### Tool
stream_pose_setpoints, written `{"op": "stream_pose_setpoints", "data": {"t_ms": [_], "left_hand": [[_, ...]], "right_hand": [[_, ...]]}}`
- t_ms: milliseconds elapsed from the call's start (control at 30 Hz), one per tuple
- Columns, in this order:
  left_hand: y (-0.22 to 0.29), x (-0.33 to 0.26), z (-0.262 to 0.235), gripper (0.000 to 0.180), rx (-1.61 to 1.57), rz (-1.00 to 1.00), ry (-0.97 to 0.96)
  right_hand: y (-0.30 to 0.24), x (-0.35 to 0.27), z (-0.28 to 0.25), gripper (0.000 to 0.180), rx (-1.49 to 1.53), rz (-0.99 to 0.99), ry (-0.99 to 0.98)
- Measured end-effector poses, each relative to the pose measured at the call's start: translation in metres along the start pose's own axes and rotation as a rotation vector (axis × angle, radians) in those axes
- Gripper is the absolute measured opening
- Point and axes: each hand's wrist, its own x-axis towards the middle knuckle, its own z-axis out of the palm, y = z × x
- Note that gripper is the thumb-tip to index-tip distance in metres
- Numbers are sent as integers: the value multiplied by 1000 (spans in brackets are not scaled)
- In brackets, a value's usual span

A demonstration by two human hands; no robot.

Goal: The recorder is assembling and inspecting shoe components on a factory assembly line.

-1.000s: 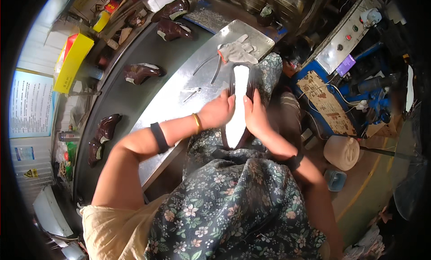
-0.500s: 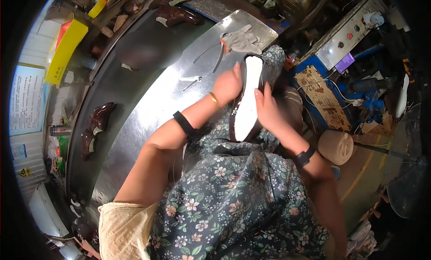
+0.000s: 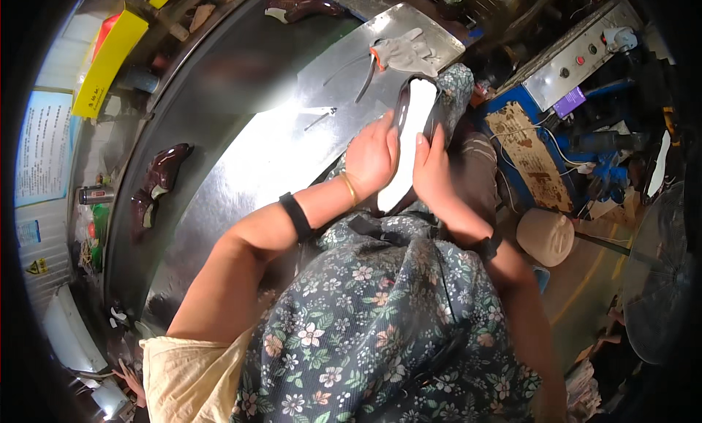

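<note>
A dark brown shoe [image 3: 419,116] lies sole-up over my lap, its long white bottom facing me. My left hand [image 3: 371,151] presses along its left side, fingers together and pointing away. From the right, my right hand [image 3: 434,173] clasps the other side, with the thumb at the edge of the white bottom. Between them the hands hold the shoe. Parts of its dark sides are hidden behind my fingers and palms.
A metal table [image 3: 241,167] stands to my left, bearing a grey glove [image 3: 406,54] and a small tool [image 3: 322,119]. Brown shoes [image 3: 162,176] sit on the dark belt beyond. At right are a control box [image 3: 578,65] and a beige container [image 3: 545,236]. Another person's hand [image 3: 131,383] shows at lower left.
My left hand has slid nearer to me along the shoe's side. My right hand stays on the opposite side. The shoe has shifted slightly, and the whole view has moved a little.
</note>
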Motion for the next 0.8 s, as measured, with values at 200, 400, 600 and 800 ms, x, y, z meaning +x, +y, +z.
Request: {"op": "stream_pose_setpoints", "data": {"t_ms": [200,400,600,800], "left_hand": [[-38,21,24,60,-786,-509,-196],[-1,122,30,73,-549,-506,-448],[11,115,20,47,273,-100,-382],[7,57,6,70,-322,22,-201]], "right_hand": [[29,20,-31,61,321,126,-149],[38,130,-38,66,382,412,-89],[-7,114,-15,37,-408,-65,127],[-5,112,-15,47,824,295,-249]]}}
